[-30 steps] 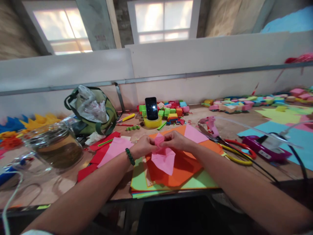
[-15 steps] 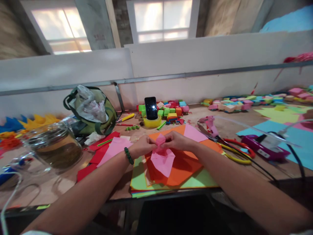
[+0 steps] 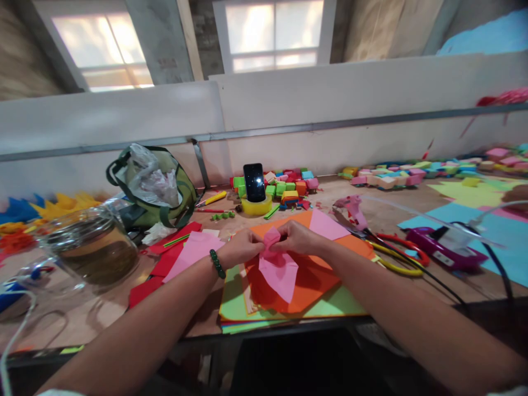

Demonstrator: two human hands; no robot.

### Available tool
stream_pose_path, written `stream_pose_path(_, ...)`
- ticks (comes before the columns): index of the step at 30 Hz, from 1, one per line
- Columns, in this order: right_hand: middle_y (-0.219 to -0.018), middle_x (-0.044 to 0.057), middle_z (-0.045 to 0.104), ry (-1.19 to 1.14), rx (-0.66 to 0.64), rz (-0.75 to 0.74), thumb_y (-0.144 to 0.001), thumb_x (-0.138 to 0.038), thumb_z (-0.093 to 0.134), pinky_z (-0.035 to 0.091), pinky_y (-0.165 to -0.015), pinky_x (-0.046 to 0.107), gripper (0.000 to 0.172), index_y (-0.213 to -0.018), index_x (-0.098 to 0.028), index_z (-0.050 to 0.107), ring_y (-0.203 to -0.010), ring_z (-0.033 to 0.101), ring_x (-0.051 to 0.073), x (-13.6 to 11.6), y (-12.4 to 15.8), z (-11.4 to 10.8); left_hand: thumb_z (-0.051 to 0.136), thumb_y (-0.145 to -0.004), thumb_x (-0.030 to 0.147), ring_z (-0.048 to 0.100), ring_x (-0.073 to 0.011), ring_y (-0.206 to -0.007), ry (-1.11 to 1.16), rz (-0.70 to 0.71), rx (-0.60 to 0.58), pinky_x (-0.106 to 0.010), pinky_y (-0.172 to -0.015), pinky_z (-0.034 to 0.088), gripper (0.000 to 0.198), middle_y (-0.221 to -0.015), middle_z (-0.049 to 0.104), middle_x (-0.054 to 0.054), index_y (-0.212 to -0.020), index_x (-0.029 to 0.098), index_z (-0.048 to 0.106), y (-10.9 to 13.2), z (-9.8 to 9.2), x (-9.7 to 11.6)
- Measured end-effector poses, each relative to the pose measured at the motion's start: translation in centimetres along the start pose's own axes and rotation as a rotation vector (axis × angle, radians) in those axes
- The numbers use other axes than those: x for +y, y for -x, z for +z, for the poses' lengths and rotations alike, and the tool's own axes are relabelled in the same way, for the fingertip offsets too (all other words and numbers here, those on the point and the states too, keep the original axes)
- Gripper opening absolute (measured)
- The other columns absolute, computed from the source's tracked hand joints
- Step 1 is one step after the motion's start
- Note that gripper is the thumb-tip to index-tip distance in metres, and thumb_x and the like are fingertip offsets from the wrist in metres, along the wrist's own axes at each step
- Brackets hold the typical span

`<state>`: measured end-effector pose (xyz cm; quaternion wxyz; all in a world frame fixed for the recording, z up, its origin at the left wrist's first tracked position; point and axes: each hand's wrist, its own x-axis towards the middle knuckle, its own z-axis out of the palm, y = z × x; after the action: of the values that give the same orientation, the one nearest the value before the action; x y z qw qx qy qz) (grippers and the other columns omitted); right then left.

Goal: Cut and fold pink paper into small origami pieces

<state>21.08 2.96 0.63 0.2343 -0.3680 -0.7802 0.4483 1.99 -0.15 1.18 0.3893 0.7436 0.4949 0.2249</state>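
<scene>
A folded piece of pink paper (image 3: 281, 274) is pinched between my two hands, its pointed lower end hanging toward me. My left hand (image 3: 242, 246), with a green bead bracelet (image 3: 217, 263) at the wrist, grips its left upper edge. On the other side, the fingers of my right hand (image 3: 297, 238) close on the paper's upper right; some fingertips are hidden behind it. Beneath lie orange sheets (image 3: 325, 278) on top of a green paper stack (image 3: 346, 302). A flat pink sheet (image 3: 328, 224) rests at the stack's upper right.
Left are red paper (image 3: 159, 272), a glass jar (image 3: 93, 247) and a green bag (image 3: 185, 190). Behind, a phone (image 3: 254, 182) leans on a yellow tape roll (image 3: 256, 205). Scissors (image 3: 398, 264), a pink glue gun (image 3: 358, 213) and a purple power strip (image 3: 445, 250) lie right.
The folded pink paper has turned slightly, its lower tip swinging to the right. Both hands keep their pinch in nearly the same place.
</scene>
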Motion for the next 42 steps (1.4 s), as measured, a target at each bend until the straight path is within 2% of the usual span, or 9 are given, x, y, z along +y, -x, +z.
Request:
stream_pose_path(5, -0.053, -0.004, 0.057, 0.028, 0.023, -0.004, -0.062, -0.03, 0.068, 0.033, -0.047, 0.02, 0.019, -0.067, -0.012, 0.072, -0.05, 0.045, 0.008, 0.4, -0.2, 0.1, 0.049, -0.062, 0.023, 0.033, -0.0078, -0.046, 0.003, 0.013, -0.001, -0.021, -0.044, 0.021, 0.019, -0.045, 0.044, 0.002, -0.048, 0.013, 0.057, 0.0, 0.1, -0.1)
stream_pose_path(9, -0.051, -0.005, 0.051, 0.055, 0.044, -0.014, -0.062, -0.03, 0.067, 0.028, -0.046, 0.02, 0.019, -0.064, -0.012, 0.07, -0.05, 0.041, 0.007, 0.1, -0.1, 0.2, 0.054, -0.066, 0.028, 0.036, -0.0082, -0.048, 0.009, 0.03, 0.011, -0.021, -0.046, 0.024, 0.022, -0.05, 0.049, 0.001, -0.059, 0.011, 0.066, 0.1, 0.1, -0.1)
stream_pose_path(12, -0.053, -0.005, 0.051, 0.062, 0.062, -0.016, -0.063, -0.03, 0.066, 0.027, -0.045, 0.02, 0.018, -0.065, -0.013, 0.068, -0.05, 0.04, 0.007, -0.2, 0.1, 0.2, 0.054, -0.068, 0.027, 0.034, -0.0076, -0.046, 0.005, 0.037, 0.043, -0.021, -0.045, 0.023, 0.022, -0.048, 0.046, 0.002, -0.059, 0.011, 0.066, 0.0, 0.0, -0.2)
stream_pose_path(15, -0.048, -0.006, 0.044, 0.079, 0.102, -0.001, -0.062, -0.028, 0.065, 0.023, -0.042, 0.02, 0.016, -0.057, -0.014, 0.063, -0.047, 0.035, 0.006, -0.2, 0.1, 0.0, 0.054, -0.068, 0.025, 0.03, -0.0067, -0.045, -0.008, 0.041, 0.07, -0.021, -0.043, 0.02, 0.022, -0.045, 0.041, 0.003, -0.052, 0.011, 0.062, -0.1, 0.0, -0.3)
stream_pose_path(20, -0.042, -0.007, 0.037, 0.101, 0.172, 0.017, -0.059, -0.029, 0.07, 0.016, -0.041, 0.021, 0.024, -0.046, -0.014, 0.057, -0.044, 0.029, 0.005, 0.0, 0.0, 0.0, 0.058, -0.067, 0.024, 0.034, -0.0071, -0.046, -0.038, 0.036, 0.11, -0.02, -0.044, 0.023, 0.019, -0.046, 0.047, 0.003, -0.058, 0.011, 0.068, 0.0, 0.1, -0.1)
stream_pose_path(27, -0.049, -0.003, 0.05, -0.044, 0.226, -0.047, -0.058, -0.03, 0.073, 0.027, -0.046, 0.023, 0.018, -0.055, -0.013, 0.068, -0.051, 0.04, 0.008, -0.5, -0.2, 0.1, 0.057, -0.068, 0.027, 0.029, -0.0071, -0.046, -0.085, 0.073, 0.187, -0.022, -0.043, 0.017, 0.026, -0.043, 0.033, 0.004, -0.046, 0.013, 0.056, -0.2, -0.1, -0.4)
stream_pose_path(34, -0.063, 0.001, 0.063, -0.294, 0.305, -0.078, -0.054, -0.031, 0.079, 0.043, -0.06, 0.026, 0.02, -0.06, -0.015, 0.069, -0.063, 0.054, 0.012, -0.8, -0.2, 0.1, 0.053, -0.071, 0.032, 0.029, -0.0072, -0.048, -0.095, 0.164, 0.151, -0.022, -0.044, 0.02, 0.029, -0.048, 0.036, 0.004, -0.048, 0.015, 0.05, -0.2, -0.5, -0.4)
stream_pose_path(39, -0.072, 0.0, 0.063, -0.435, 0.403, -0.042, -0.058, -0.043, 0.077, 0.048, -0.066, 0.025, 0.03, -0.07, -0.018, 0.065, -0.064, 0.054, 0.009, -0.6, -0.3, -1.2, 0.056, -0.068, 0.024, 0.022, -0.006, -0.044, -0.165, 0.174, 0.162, -0.024, -0.043, 0.014, 0.03, -0.042, 0.027, 0.005, -0.041, 0.014, 0.046, -0.1, -0.2, -0.5)
stream_pose_path(42, -0.072, 0.002, 0.064, -0.437, 0.348, 0.044, -0.066, -0.051, 0.071, 0.048, -0.06, 0.024, 0.035, -0.07, -0.017, 0.064, -0.06, 0.054, 0.009, -0.3, -0.5, -1.4, 0.055, -0.069, 0.022, 0.024, -0.006, -0.045, -0.205, 0.18, 0.162, -0.024, -0.044, 0.014, 0.03, -0.043, 0.029, 0.005, -0.042, 0.014, 0.046, -0.2, -0.1, -0.7)
